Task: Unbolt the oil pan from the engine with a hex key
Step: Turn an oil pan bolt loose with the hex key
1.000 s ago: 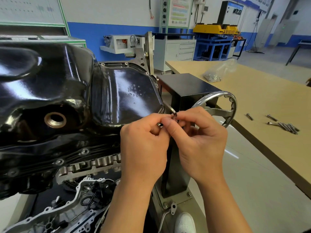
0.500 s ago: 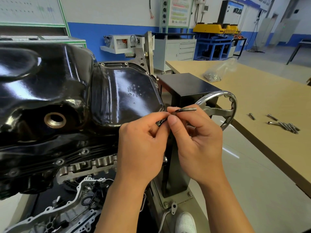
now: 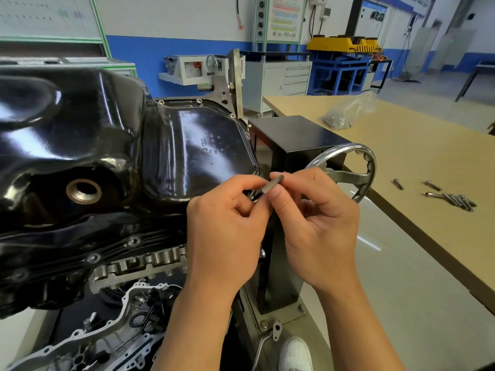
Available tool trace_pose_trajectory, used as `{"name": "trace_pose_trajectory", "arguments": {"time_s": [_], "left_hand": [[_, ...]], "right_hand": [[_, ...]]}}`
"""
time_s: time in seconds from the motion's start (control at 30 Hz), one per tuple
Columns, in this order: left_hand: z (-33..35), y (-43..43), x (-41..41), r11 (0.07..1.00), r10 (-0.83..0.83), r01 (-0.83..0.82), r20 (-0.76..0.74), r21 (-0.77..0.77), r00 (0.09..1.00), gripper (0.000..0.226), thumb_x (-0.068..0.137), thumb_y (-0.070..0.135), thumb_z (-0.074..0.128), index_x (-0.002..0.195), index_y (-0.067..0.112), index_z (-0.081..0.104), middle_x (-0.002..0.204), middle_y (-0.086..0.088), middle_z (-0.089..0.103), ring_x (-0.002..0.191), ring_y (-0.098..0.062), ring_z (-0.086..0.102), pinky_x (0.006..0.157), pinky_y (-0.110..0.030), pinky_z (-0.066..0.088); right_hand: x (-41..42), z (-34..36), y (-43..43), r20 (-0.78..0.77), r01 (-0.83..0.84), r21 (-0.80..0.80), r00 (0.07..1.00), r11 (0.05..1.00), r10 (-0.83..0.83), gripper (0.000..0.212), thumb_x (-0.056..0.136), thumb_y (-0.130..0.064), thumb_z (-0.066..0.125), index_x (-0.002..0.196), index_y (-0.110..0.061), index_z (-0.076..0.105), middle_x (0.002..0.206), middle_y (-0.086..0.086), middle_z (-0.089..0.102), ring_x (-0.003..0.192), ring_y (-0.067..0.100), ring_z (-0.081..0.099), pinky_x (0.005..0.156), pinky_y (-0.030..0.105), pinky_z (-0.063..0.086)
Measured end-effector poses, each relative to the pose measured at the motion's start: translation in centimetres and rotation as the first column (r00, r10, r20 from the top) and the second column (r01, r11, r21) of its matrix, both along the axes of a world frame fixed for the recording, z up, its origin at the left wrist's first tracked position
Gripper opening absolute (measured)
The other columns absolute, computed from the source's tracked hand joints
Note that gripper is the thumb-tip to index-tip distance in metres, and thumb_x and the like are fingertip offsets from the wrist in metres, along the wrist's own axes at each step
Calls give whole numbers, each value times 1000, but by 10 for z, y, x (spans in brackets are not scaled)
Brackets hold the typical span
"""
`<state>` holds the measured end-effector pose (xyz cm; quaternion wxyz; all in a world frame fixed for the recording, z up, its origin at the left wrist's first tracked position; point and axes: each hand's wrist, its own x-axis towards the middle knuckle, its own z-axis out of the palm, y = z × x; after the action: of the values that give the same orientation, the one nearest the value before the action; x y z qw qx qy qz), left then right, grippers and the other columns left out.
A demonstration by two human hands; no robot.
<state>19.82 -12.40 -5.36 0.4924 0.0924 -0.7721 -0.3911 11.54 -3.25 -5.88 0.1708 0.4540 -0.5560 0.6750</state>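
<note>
Most of the grey metal hex key is hidden behind fingers. Only a short end shows, at the near right rim of the glossy black oil pan, which sits on the grey engine block. The right hand pinches that end between thumb and forefinger, other fingers curled. The left hand, also curled, pinches a small shiny socket-head bolt, largely covered. Cannot tell if the key is seated in it. Loose silver bolts lie on the tan wooden table, far right.

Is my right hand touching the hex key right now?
Touching. The head view shows the right hand pinching the hex key between thumb and forefinger, with no gap.
</note>
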Motion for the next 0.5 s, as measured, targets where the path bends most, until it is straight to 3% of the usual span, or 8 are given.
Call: {"name": "trace_pose_trajectory", "arguments": {"time_s": [0.1, 0.27, 0.5], "left_hand": [[1, -1, 1, 998, -54, 54, 13, -21, 998, 21, 92, 41, 61, 101, 59, 67, 52, -2, 60, 45, -27, 60, 48, -38, 54], [-2, -2, 0, 1000, -16, 16, 5, -16, 1000, 16, 94, 33, 62, 105, 41, 70, 52, -2, 60, 45, -26, 58, 47, -39, 53], [-4, -1, -3, 1000, 20, -20, -3, -7, 1000, 8, 90, 27, 66, 94, 32, 70, 50, -1, 60, 44, -24, 58, 46, -40, 53]], "right_hand": [[0, 0, 1, 4, -15, 25, 1000, 1000, 15, 17, 95, -12, 67, 106, -22, 74, 83, -1, 65, 79, 19, 60, 63, 25, 47], [3, 0, 0, 28, -43, 35, 999, 998, 42, 17, 97, -13, 63, 108, -23, 72, 91, 1, 66, 86, 23, 65, 68, 39, 55], [1, 0, 0, 52, 38, 5, 998, 999, -38, 10, 85, -19, 78, 93, -23, 74, 74, -3, 58, 66, 15, 51, 60, 21, 40]]}}
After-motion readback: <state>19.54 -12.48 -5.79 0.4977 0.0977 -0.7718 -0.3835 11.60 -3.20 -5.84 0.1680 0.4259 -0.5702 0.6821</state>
